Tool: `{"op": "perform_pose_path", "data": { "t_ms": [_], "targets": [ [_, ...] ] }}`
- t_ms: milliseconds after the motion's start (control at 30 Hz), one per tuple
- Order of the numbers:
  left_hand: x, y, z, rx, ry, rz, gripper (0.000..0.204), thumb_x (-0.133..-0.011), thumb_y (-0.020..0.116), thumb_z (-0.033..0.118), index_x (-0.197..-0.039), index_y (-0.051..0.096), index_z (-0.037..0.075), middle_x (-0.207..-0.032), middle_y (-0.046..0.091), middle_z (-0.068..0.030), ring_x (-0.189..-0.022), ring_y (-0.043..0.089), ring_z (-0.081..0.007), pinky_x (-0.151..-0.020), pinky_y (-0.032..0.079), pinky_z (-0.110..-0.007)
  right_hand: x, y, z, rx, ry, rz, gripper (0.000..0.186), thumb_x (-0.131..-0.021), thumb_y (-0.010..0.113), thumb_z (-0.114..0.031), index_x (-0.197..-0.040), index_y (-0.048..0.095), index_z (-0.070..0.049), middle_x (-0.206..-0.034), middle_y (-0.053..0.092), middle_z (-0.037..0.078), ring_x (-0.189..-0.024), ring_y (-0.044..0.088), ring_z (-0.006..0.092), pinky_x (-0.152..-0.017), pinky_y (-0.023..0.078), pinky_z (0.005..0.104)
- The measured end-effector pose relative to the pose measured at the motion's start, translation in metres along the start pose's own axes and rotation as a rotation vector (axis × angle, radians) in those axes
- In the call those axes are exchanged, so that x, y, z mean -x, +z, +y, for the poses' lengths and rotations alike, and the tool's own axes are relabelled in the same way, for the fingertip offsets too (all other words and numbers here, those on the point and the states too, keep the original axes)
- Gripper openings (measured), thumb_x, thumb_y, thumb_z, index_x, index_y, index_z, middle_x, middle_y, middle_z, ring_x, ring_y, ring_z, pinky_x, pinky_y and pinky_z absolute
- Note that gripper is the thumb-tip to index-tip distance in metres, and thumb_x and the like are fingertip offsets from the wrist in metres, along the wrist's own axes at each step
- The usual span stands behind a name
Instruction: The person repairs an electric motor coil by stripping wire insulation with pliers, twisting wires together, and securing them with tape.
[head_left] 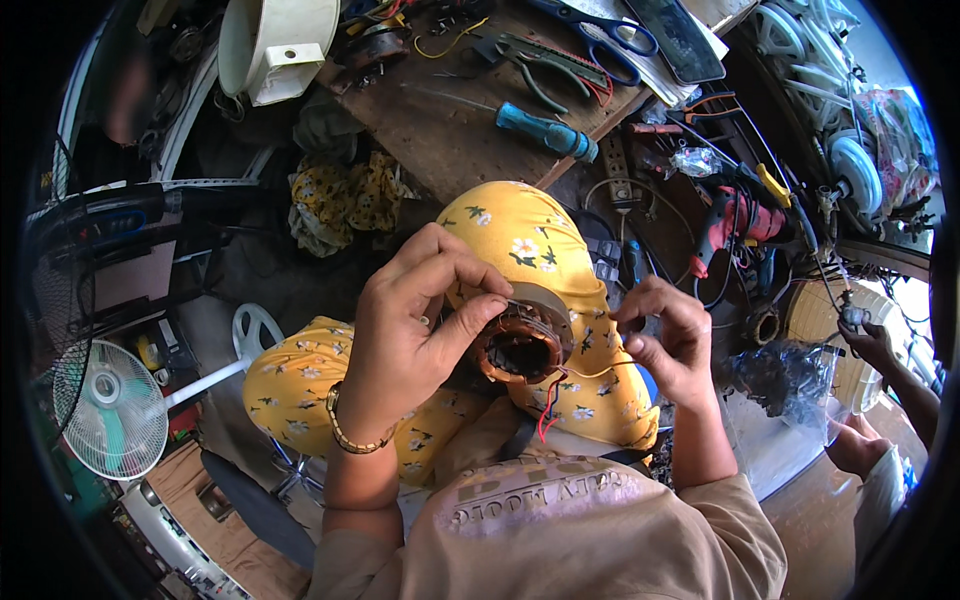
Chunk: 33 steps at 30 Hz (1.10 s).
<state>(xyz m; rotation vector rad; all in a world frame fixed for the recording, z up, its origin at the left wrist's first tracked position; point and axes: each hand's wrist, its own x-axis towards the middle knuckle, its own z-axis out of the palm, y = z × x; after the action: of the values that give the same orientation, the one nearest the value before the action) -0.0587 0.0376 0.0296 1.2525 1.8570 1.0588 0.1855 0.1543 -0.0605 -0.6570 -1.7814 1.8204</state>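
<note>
A motor stator (548,312), a grey steel ring with copper-brown windings around a dark hole, rests on my knee in yellow flowered cloth. My left hand (420,310) grips its upper left rim, thumb and fingertips pinched together there. To its right, my right hand (670,340) is closed in a pinch on a thin yellow wire (598,374) that runs to the stator's lower right side. Red and blue lead wires (548,410) hang below the windings. My left fingers partly cover the stator's edge.
Ahead, a wooden board (400,130) bears a blue-handled screwdriver (545,130), pliers (545,85), blue scissors (612,45) and a phone (675,40). A red drill (740,225) lies right. A white fan (115,405) stands left. Another person's hand (858,445) is near a clear plastic bag (785,385).
</note>
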Motion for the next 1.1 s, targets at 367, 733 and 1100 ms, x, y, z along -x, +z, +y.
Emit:
{"op": "perform_pose_path", "data": {
  "t_ms": [367, 733, 1100],
  "targets": [
    [-0.004, 0.003, -0.002, -0.015, 0.073, 0.009, 0.011, -0.086, 0.075, 0.01, -0.086, 0.069, 0.001, -0.085, 0.058, 0.0, -0.077, 0.052, -0.0092, -0.065, 0.041, -0.024, -0.059, 0.036, -0.041, 0.154, -0.123, -0.093, 0.017, -0.076, 0.079, -0.015, -0.088, 0.072, -0.005, -0.087, 0.062, 0.01, -0.086, 0.06, 0.0284, -0.078, 0.045, 0.038],
    [0.007, 0.005, 0.007, 0.173, -0.061, 0.093, 0.011, -0.085, 0.079, 0.01, -0.094, 0.074, 0.005, -0.086, 0.06, 0.0027, -0.069, 0.049, -0.0029, -0.052, 0.033, -0.019, -0.053, 0.05, -0.03, 0.043, -0.032, -0.042, 0.009, -0.079, 0.074, -0.011, -0.084, 0.07, -0.004, -0.087, 0.063, 0.009, -0.089, 0.059, 0.0259, -0.083, 0.043, 0.038],
    [0.006, 0.004, -0.001, 0.006, 0.097, 0.11, 0.012, -0.083, 0.08, 0.012, -0.091, 0.075, 0.005, -0.088, 0.061, 0.0026, -0.059, 0.037, -0.0013, -0.053, 0.028, -0.02, -0.053, 0.05, -0.033, 0.07, -0.035, -0.051, 0.012, -0.085, 0.073, -0.012, -0.088, 0.068, -0.002, -0.087, 0.062, 0.011, -0.09, 0.058, 0.0276, -0.082, 0.043, 0.0388]
  ]
}}
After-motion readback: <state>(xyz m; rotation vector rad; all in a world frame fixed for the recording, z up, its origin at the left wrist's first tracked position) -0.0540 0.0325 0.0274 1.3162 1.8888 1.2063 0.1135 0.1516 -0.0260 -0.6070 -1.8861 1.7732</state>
